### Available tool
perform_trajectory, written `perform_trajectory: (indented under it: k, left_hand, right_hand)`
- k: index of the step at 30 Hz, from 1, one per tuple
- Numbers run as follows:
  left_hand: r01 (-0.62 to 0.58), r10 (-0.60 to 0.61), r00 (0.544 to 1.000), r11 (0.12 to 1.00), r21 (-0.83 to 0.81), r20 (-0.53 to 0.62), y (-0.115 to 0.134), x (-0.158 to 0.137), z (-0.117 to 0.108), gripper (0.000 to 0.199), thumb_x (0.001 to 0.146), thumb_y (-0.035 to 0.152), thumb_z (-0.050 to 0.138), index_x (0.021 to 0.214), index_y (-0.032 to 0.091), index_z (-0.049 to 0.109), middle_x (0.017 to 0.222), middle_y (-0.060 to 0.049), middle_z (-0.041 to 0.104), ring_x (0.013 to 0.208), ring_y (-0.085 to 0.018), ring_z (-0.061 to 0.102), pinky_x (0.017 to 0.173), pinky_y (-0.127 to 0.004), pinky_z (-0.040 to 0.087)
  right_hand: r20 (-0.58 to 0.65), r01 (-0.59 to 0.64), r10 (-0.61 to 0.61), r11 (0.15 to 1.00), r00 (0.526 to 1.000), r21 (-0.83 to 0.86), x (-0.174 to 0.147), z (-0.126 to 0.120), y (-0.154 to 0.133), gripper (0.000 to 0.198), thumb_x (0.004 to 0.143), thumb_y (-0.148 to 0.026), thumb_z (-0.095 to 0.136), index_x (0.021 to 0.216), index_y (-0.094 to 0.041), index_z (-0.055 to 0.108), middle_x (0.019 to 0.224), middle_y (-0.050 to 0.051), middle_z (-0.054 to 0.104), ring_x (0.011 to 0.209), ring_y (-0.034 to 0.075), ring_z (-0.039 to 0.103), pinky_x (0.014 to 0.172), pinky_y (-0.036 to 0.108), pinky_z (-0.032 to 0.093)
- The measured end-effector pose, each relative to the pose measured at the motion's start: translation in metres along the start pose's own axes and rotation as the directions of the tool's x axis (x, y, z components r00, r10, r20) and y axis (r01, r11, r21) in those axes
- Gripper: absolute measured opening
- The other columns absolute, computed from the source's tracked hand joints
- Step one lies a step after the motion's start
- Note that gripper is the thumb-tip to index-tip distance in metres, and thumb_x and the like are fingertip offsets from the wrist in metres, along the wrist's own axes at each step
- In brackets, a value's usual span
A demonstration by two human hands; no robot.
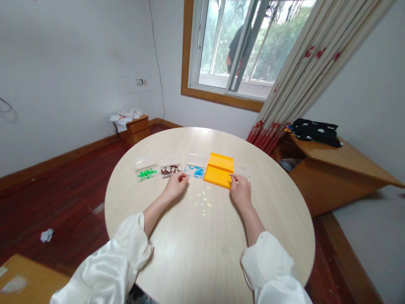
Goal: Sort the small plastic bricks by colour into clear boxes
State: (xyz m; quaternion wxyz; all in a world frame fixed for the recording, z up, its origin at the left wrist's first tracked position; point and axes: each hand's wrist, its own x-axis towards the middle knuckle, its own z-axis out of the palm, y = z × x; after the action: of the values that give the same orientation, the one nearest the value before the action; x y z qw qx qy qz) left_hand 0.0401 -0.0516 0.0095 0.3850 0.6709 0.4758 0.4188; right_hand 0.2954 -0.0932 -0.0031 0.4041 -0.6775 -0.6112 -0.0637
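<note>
Right hand (241, 191) fingers (234, 179) touch the orange box (218, 169) front corner.

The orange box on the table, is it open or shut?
Open: the orange box has its lid raised behind the flat tray, by the right hand.

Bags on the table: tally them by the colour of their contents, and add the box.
Clear bag of green pieces: 1
Clear bag of brown pieces: 1
Clear bag of blue pieces: 1
Clear bag, apparently empty, under the right hand: 1
Orange box: 1
Total: 5
</note>
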Motion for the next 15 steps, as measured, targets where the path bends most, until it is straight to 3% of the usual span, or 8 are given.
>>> perform_trajectory:
  k: [4, 7, 11, 15]
  left_hand:
    - [-0.105, 0.082, 0.992, 0.962, 0.252, 0.099, -0.003, -0.002, -0.006, 0.013, 0.074, 0.015, 0.048, 0.069, 0.013, 0.061, 0.063, -0.001, 0.059, 0.062, -0.014, 0.052, 0.061, -0.024, 0.040]
    - [-0.180, 0.106, 0.970, 0.917, 0.355, 0.219, 0.000, -0.006, -0.013, 0.017, 0.075, 0.014, 0.048, 0.076, 0.012, 0.065, 0.073, -0.006, 0.065, 0.068, -0.016, 0.056, 0.066, -0.026, 0.043]
    - [-0.259, 0.119, 0.925, 0.892, 0.371, 0.362, 0.005, -0.011, -0.023, 0.022, 0.075, 0.013, 0.049, 0.085, 0.012, 0.068, 0.085, -0.009, 0.067, 0.076, -0.017, 0.058, 0.071, -0.027, 0.045]
    - [-0.261, 0.108, 0.908, 0.901, 0.347, 0.405, 0.005, -0.013, -0.027, 0.022, 0.075, 0.017, 0.051, 0.088, 0.011, 0.068, 0.082, -0.007, 0.066, 0.073, -0.016, 0.058, 0.069, -0.025, 0.046]
  right_hand:
    - [-0.033, -0.075, 0.072, 0.992, 0.997, -0.106, 0.001, -0.017, 0.015, 0.032, 0.076, -0.011, 0.038, 0.092, -0.013, 0.065, 0.093, 0.012, 0.066, 0.088, 0.023, 0.054, 0.079, 0.034, 0.036]
    - [0.011, -0.155, 0.161, 0.963, 0.987, -0.219, -0.002, -0.028, 0.025, 0.036, 0.073, -0.010, 0.040, 0.097, -0.013, 0.066, 0.098, 0.013, 0.065, 0.092, 0.025, 0.053, 0.079, 0.035, 0.034]
    - [0.105, -0.221, 0.266, 0.921, 0.958, -0.322, -0.006, -0.033, 0.031, 0.034, 0.073, -0.013, 0.045, 0.099, -0.015, 0.066, 0.104, 0.013, 0.063, 0.095, 0.025, 0.052, 0.080, 0.037, 0.032]
    - [0.117, -0.217, 0.272, 0.912, 0.955, -0.348, -0.008, -0.034, 0.032, 0.027, 0.074, -0.017, 0.047, 0.091, -0.016, 0.068, 0.099, 0.011, 0.065, 0.093, 0.025, 0.052, 0.079, 0.037, 0.030]
